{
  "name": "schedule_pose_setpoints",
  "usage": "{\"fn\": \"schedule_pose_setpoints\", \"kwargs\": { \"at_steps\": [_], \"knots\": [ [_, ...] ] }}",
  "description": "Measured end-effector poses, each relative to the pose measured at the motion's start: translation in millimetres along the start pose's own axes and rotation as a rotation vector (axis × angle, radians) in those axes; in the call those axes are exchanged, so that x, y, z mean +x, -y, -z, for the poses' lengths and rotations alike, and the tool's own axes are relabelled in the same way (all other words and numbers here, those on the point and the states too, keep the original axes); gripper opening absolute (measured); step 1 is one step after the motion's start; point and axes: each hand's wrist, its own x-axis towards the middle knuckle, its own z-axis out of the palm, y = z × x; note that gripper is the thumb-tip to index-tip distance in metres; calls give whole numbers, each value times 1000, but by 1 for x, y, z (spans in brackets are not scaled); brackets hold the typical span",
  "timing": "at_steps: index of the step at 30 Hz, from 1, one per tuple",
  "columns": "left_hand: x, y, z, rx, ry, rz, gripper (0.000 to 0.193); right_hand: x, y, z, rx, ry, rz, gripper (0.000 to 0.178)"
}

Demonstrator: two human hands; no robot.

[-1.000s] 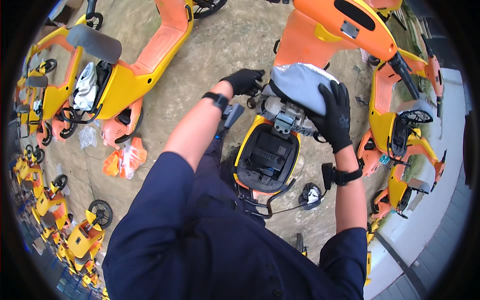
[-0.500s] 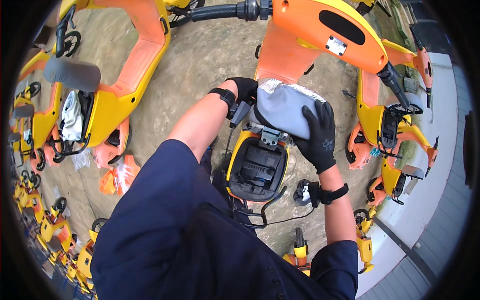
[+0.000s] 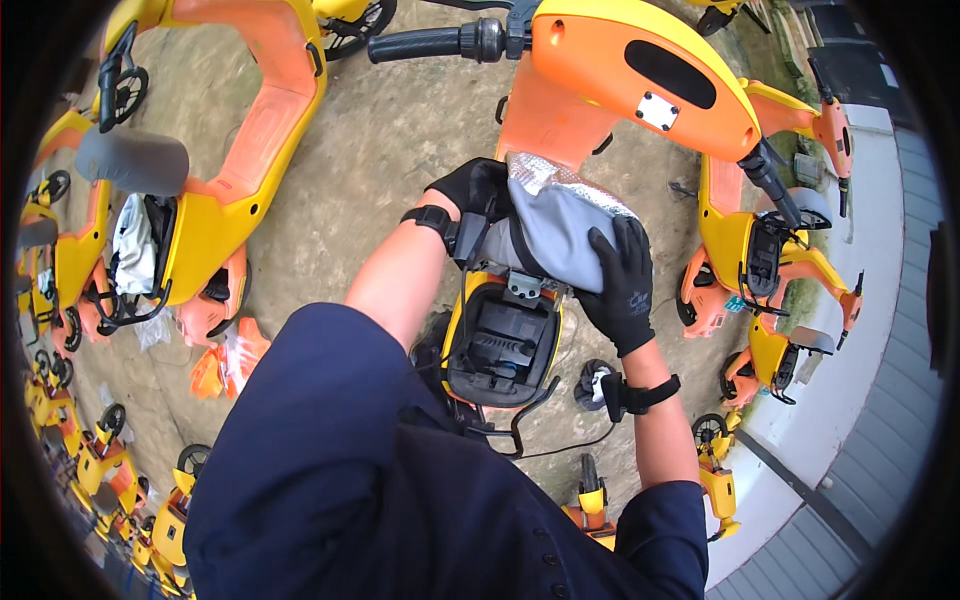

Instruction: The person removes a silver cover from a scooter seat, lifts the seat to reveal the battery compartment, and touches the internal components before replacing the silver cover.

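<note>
A grey seat cover (image 3: 562, 235) with a shiny silver lining along its far edge is pulled over the raised seat of the yellow-and-orange scooter (image 3: 640, 75) before me. My left hand (image 3: 474, 192), in a black glove, pinches the cover at its left end. My right hand (image 3: 624, 285), gloved the same way, curls round its right side, fingers on the grey cloth. The seat under the cloth is mostly hidden. Just below, a metal hinge (image 3: 524, 286) joins it to the open black compartment (image 3: 502, 345), where a dark block lies.
Another scooter (image 3: 215, 215) stands at the left with a grey seat and a pale cloth (image 3: 135, 245). Orange plastic bags (image 3: 232, 362) lie on the concrete floor. More scooters (image 3: 765, 240) are parked at the right by a white ledge. A cable (image 3: 570, 447) hangs from my right wrist strap.
My left hand has turned and moved slightly along the cover's left end. The cloth is creased differently, with more silver lining showing. The whole view has shifted a little.
</note>
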Motion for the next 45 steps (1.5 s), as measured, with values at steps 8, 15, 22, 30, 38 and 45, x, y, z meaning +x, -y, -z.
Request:
{"fn": "schedule_pose_setpoints", "kwargs": {
  "at_steps": [8, 15, 22, 30, 38, 45],
  "knots": [
    [-32, -27, -35, 22, -118, 71, 36, -8, -9, 0, -9, 2, 19, 68],
    [-86, -32, -43, 202, -344, 422, 16, 0, -8, 1, 13, 10, 71, 65],
    [-118, 0, -54, -203, -518, 480, 19, 3, -2, 7, 49, 74, 104, 61],
    [-118, -27, -73, -1256, -609, 234, 28, 8, -5, 2, 59, -9, 78, 59],
    [-138, -25, -83, -1170, -524, 229, 30, 4, -6, 2, 85, -25, 116, 59],
    [-74, 36, -44, 1073, -637, 323, 22, 10, -5, 8, 120, 43, 146, 64]
  ]
}}
